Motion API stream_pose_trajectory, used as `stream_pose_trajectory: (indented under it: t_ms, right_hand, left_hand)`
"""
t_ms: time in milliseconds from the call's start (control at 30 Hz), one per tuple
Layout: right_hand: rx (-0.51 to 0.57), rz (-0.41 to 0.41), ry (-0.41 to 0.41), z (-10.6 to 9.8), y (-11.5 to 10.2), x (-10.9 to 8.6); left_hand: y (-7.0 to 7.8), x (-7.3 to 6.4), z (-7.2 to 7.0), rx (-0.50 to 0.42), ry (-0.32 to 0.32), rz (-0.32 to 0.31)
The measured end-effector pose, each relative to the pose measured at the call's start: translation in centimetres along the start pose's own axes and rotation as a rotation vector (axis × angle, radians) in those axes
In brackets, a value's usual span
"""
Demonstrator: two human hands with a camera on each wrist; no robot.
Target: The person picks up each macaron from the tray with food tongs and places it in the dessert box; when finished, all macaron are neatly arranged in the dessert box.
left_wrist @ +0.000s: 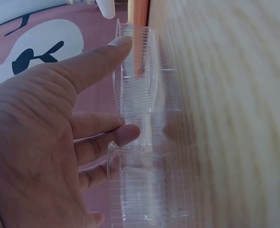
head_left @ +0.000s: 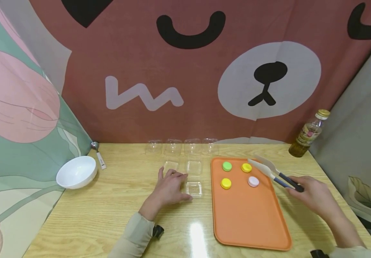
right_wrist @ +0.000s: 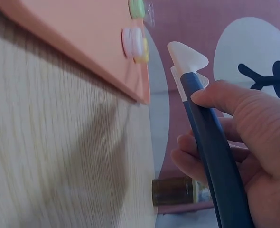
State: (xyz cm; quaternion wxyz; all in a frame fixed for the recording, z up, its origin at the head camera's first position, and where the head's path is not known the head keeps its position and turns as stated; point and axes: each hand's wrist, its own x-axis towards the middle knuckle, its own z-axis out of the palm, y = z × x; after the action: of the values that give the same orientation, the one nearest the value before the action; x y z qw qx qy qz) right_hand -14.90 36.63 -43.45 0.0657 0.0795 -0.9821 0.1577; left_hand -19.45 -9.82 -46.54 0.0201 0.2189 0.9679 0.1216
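My left hand (head_left: 169, 188) is at a small clear plastic box (head_left: 194, 189), thumb along its front edge and index finger at its back corner. In the left wrist view, the thumb overlaps the box's ribbed wall (left_wrist: 136, 90); how firmly it grips is hard to see. My right hand (head_left: 316, 197) holds tongs (head_left: 264, 169) with pale tips and dark blue handles, their arms apart over the right edge of an orange tray (head_left: 250, 215). On that tray lie a green macaron (head_left: 227, 166), two yellow macarons (head_left: 246, 167) and a pale pink macaron (head_left: 253, 181). Nothing is between the tong tips.
More clear boxes (head_left: 193, 167) stand behind the left hand, with a row of clear containers (head_left: 173, 147) at the table's back edge. A white bowl (head_left: 77, 172) and a measuring spoon (head_left: 100, 157) are at the left. An oil bottle (head_left: 306, 138) stands at the back right.
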Motion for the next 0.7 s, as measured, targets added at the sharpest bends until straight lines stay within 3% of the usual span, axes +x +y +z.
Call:
stream_pose_trajectory:
  t_ms: [333, 700]
  right_hand:
    - [0.01, -0.074, 0.004, 1.1, -1.9, 0.9]
    - [0.04, -0.083, -0.091, 1.9, -3.4, 2.1]
  left_hand:
    - [0.0, -0.1, 0.1, -0.01, 0.005, 0.004]
    - [-0.1, -0.1, 0.0, -0.006, 0.001, 0.011]
